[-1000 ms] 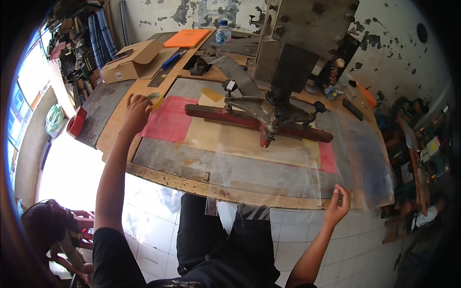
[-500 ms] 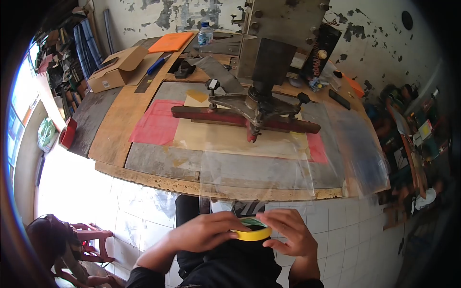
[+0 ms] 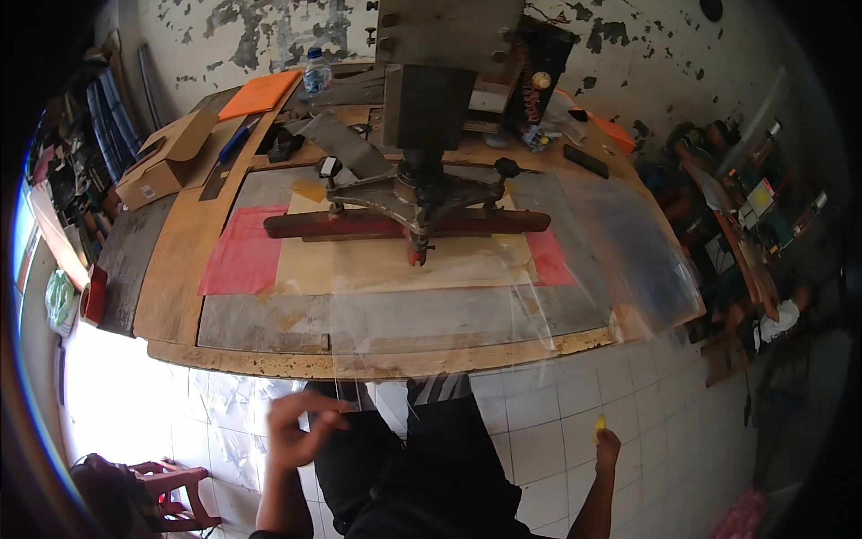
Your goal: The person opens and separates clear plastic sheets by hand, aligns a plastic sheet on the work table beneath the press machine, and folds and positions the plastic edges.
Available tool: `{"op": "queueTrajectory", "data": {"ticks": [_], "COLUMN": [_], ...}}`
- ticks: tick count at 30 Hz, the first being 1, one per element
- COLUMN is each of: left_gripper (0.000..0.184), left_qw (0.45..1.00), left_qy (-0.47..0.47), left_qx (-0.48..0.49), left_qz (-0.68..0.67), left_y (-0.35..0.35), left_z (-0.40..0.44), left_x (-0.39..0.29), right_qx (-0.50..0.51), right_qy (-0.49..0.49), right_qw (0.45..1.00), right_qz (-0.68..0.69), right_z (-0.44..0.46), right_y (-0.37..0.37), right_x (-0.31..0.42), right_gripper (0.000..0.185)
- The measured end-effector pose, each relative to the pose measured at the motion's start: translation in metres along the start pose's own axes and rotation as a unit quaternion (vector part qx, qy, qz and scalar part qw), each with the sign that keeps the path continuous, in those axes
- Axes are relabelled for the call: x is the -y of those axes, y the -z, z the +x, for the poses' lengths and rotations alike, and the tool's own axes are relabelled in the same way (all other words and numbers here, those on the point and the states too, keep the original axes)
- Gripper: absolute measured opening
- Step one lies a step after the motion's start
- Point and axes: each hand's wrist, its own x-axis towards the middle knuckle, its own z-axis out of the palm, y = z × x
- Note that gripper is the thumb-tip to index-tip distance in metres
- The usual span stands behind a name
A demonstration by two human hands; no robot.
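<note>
My right hand (image 3: 608, 446) is held out low on the right, its fingers closed around a yellow roll of tape (image 3: 600, 426). Over my lap on the left, my left hand (image 3: 301, 429) has thumb and forefinger brought together; whether something thin lies between them is not visible. Close to its fingertips hangs a clear plastic sheet (image 3: 435, 337), which runs from under the press down over the table's front edge. A press with a long red bar (image 3: 409, 226) stands across a cream sheet (image 3: 377, 274) with pink pieces at both ends.
On the wooden table (image 3: 184, 260) lie a cardboard box (image 3: 171, 162), an orange folder (image 3: 260, 94), a water bottle (image 3: 317, 76) and a black remote-like object (image 3: 585, 161). Clear sheets (image 3: 642, 256) overhang the right side. A red stool (image 3: 184, 494) stands lower left; people sit at far right.
My hands, together at the tape roll before, have parted. The right carried the roll outward to the right; the left moved left with fingers pinched. The head view shifted right.
</note>
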Motion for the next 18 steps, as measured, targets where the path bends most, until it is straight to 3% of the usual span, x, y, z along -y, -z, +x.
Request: {"op": "queueTrajectory", "data": {"ticks": [2,4,6,7,8,11,12,15,17,18], "left_gripper": [0.006,0.009,0.014,0.015,0.023,0.038,0.055,0.061,0.063,0.063], "left_qw": [0.98,0.927,0.871,0.829,0.816,0.781,0.804,0.77,0.777,0.78], "left_qy": [0.0,-0.024,-0.065,-0.107,-0.081,-0.081,-0.035,-0.044,-0.035,-0.04], "left_qx": [-0.17,-0.285,-0.342,-0.373,-0.366,-0.353,-0.316,-0.321,-0.31,-0.315], "left_qz": [0.103,0.241,0.347,0.402,0.44,0.508,0.502,0.55,0.547,0.539], "left_y": [0.019,0.032,0.048,0.052,0.057,0.046,0.047,0.045,0.052,0.052], "left_z": [-0.009,-0.009,-0.02,-0.024,-0.037,-0.04,-0.047,-0.051,-0.056,-0.055], "left_x": [0.018,0.028,0.053,0.067,0.082,0.099,0.111,0.135,0.145,0.146], "right_qx": [-0.087,-0.1,-0.076,-0.091,-0.108,-0.12,-0.113,-0.011,-0.082,0.092], "right_qy": [0.091,0.036,-0.174,-0.217,-0.258,-0.354,-0.376,-0.427,-0.427,-0.315], "right_qw": [0.992,0.957,0.95,0.946,0.939,0.926,0.919,0.899,0.899,0.942], "right_qz": [-0.024,-0.269,-0.246,-0.223,-0.2,-0.046,-0.024,-0.101,0.052,-0.062], "right_z": [0.032,0.019,0.01,-0.001,-0.016,-0.044,-0.056,-0.102,-0.145,-0.15], "right_y": [0.028,0.045,0.054,0.054,0.052,0.053,0.052,0.06,0.045,0.061], "right_x": [-0.113,-0.159,-0.201,-0.222,-0.23,-0.24,-0.245,-0.253,-0.289,-0.297], "right_gripper": [0.021,0.022,0.02,0.03,0.042,0.025,0.022,0.02,0.027,0.019]}}
